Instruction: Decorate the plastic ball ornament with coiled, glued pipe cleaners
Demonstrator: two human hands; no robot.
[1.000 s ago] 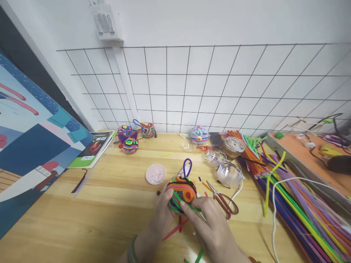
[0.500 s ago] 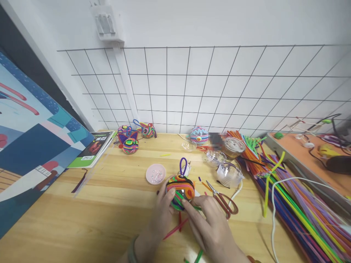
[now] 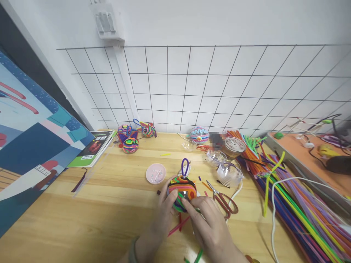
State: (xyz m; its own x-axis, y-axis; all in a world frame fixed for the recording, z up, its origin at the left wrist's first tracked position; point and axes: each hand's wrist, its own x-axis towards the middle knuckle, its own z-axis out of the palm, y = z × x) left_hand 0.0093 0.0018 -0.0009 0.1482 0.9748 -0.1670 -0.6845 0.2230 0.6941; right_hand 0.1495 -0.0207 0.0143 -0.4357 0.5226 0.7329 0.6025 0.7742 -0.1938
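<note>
One striped ball [image 3: 182,187], left hand [image 3: 163,213] cupping it, right hand [image 3: 210,228] pinching it, scissors [image 3: 223,201] beside, pink dish [image 3: 155,173] behind.

A single head-worn camera looks forward and steeply down from the near edge of the wooden table [image 3: 109,204], facing the far wall and its wire grid [image 3: 205,87]. It sits close above the work. The left hand [image 3: 161,219] and right hand [image 3: 211,230] enter from the bottom edge, with their wrists cut off, and meet at the wrapped ball [image 3: 182,188] just below centre. The wide lens takes in the painted board [image 3: 30,138] at far left and the pipe cleaners [image 3: 296,204] at right, and it bends straight lines towards the edges.
</note>
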